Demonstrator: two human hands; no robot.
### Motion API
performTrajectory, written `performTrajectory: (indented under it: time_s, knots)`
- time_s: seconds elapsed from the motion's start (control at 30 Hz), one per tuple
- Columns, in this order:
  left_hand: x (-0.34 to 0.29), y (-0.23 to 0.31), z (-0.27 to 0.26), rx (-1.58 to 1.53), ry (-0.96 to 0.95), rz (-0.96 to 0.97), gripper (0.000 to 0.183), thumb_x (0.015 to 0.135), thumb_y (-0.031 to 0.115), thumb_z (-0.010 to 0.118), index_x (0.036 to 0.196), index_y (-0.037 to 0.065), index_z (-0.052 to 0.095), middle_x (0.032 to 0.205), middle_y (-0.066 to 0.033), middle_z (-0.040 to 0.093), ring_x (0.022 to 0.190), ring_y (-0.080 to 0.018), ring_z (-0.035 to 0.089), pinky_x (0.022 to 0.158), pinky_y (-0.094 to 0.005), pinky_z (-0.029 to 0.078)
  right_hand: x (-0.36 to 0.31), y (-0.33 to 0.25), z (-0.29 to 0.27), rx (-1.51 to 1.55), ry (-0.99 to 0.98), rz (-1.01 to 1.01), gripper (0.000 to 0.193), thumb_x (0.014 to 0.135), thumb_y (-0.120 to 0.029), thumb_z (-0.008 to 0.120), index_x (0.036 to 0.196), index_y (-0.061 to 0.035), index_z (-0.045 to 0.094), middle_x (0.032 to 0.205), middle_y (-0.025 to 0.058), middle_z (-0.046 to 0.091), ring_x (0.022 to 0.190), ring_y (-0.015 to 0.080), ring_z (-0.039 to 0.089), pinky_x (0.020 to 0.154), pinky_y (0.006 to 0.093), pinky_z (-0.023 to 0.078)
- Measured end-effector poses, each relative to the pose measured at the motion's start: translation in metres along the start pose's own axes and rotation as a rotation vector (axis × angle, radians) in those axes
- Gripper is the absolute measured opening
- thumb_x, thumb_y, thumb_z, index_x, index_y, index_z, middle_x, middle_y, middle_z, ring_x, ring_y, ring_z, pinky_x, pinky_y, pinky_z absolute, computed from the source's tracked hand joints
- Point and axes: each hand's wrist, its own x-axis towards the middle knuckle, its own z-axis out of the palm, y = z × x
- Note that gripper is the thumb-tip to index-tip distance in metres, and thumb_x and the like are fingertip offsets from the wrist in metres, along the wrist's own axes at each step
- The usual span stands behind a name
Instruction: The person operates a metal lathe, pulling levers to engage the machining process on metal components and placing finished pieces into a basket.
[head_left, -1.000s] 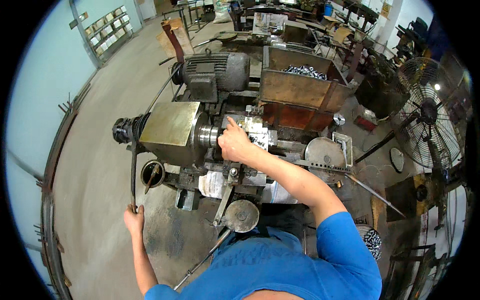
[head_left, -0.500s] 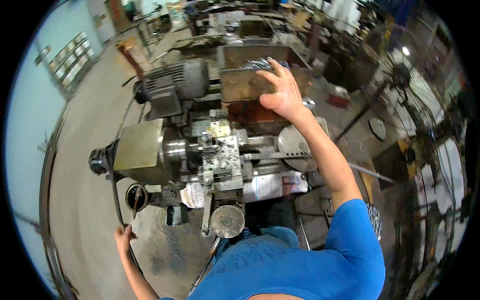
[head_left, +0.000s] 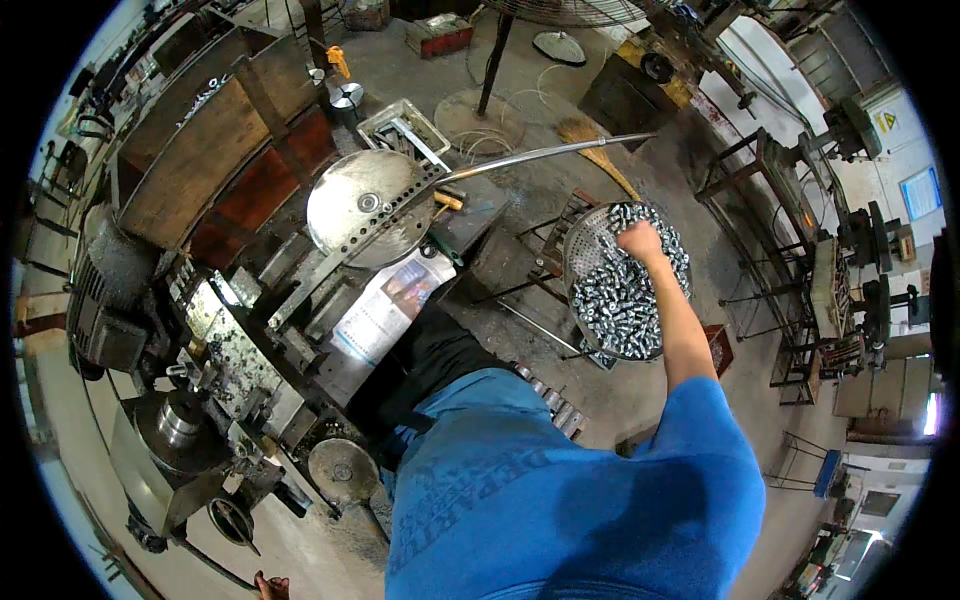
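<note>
Over on the right, my right hand (head_left: 640, 243) is down at a round perforated metal basket (head_left: 579, 247) heaped with small shiny metal parts (head_left: 620, 315). Its fingers look curled among the parts, and what they hold is hidden. My left hand (head_left: 271, 587) is cut off by the lower edge; its fingers close round a long dark lever (head_left: 215, 565) that slopes down from the machine. The lathe-like machine (head_left: 225, 335) fills the left side, with a bright spindle collar (head_left: 178, 417) and a long perforated bar (head_left: 375, 228) lying over a large round plate (head_left: 340, 195).
A wooden-sided bin (head_left: 200, 165) stands behind the machine. A printed sheet (head_left: 385, 310) lies beside the round plate. A long metal rod (head_left: 540, 157) juts toward a broom (head_left: 610, 170). A stand fan (head_left: 500, 60) is at the back, metal racks (head_left: 765, 200) on the right.
My view has swung to the right. My right hand has moved from near the bin, fingers spread, to the basket of metal parts, fingers now curled. My left hand stays on the lever.
</note>
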Motion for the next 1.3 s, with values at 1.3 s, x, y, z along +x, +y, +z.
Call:
performTrajectory:
  time_s: [1.3]
  knots:
    - [-0.212,0.131,0.212,-0.41,-1.203,0.443,0.037,0.091,0.031,0.05,0.08,-0.002,0.061,0.068,-0.0092,0.061,0.063,-0.0165,0.061,0.059,-0.0283,0.049,-0.368,-0.386,-0.121,0.877,-0.466,-2.006,0.035,0.054,-0.012,0.06,0.087,-0.0028,0.065,0.1,0.015,0.051,0.081,0.0271,0.054,0.072,0.0329,0.046]
